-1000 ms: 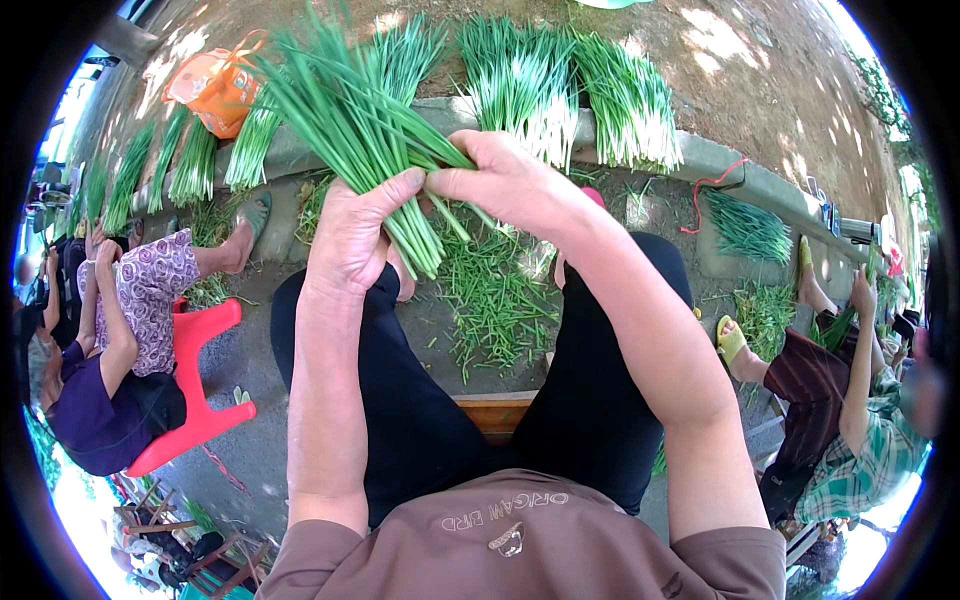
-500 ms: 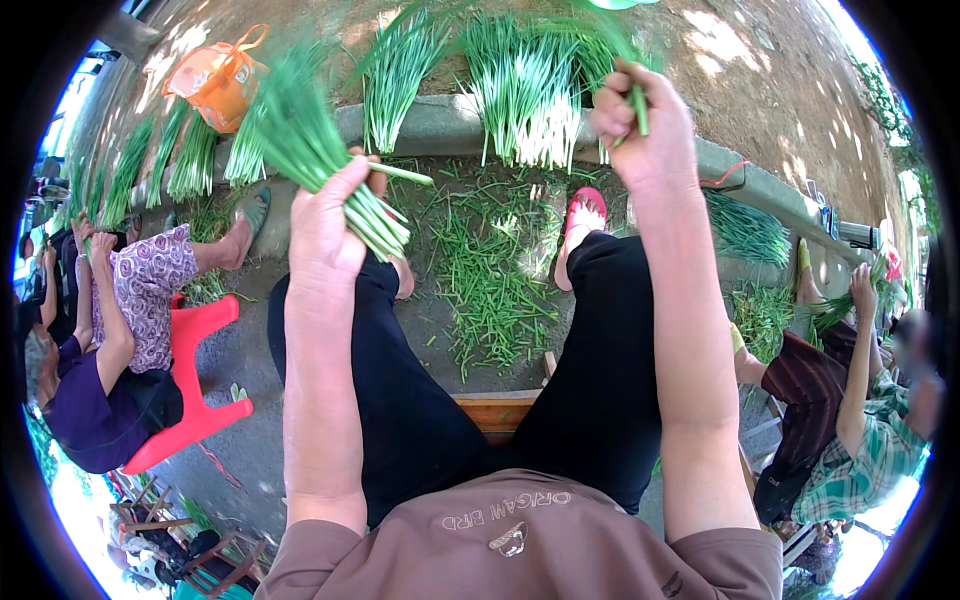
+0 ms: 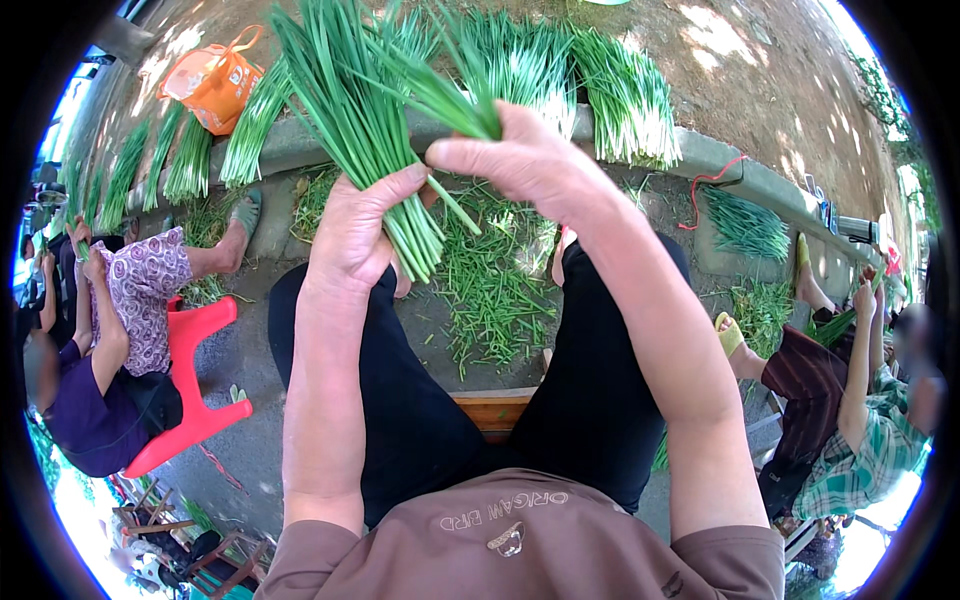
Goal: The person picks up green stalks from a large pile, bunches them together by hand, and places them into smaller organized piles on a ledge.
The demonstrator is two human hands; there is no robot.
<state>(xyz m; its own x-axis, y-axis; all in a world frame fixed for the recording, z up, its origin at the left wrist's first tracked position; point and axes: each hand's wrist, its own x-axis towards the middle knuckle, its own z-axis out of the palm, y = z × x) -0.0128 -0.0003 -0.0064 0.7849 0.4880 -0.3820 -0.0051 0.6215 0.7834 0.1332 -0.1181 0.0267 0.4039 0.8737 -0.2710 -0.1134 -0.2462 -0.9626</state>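
My left hand (image 3: 350, 235) is closed round the lower part of a thick bunch of garlic chives (image 3: 350, 100). Their long green leaves fan up and away, and the pale cut-looking stem ends poke out below my thumb. One stem slants out to the right of the bunch. Just right of it, my right hand (image 3: 535, 165) is closed on a smaller wisp of chives (image 3: 455, 95), whose leaves lie across the bunch's upper right side. Its fingertips are partly hidden behind the leaves and the hand. Green trimmings (image 3: 490, 300) litter the ground between my feet.
More chive bundles (image 3: 630, 100) lean in a row along the concrete curb (image 3: 710, 160). An orange bag (image 3: 215, 85) stands on the soil at far left. A person in purple (image 3: 100, 410) sits by a red stool (image 3: 195, 390); another in green plaid (image 3: 860, 450) sits at right.
My right hand has come down and left from the upper right to the bunch, bringing its chives across it. The bunch has shifted slightly right in my left hand.
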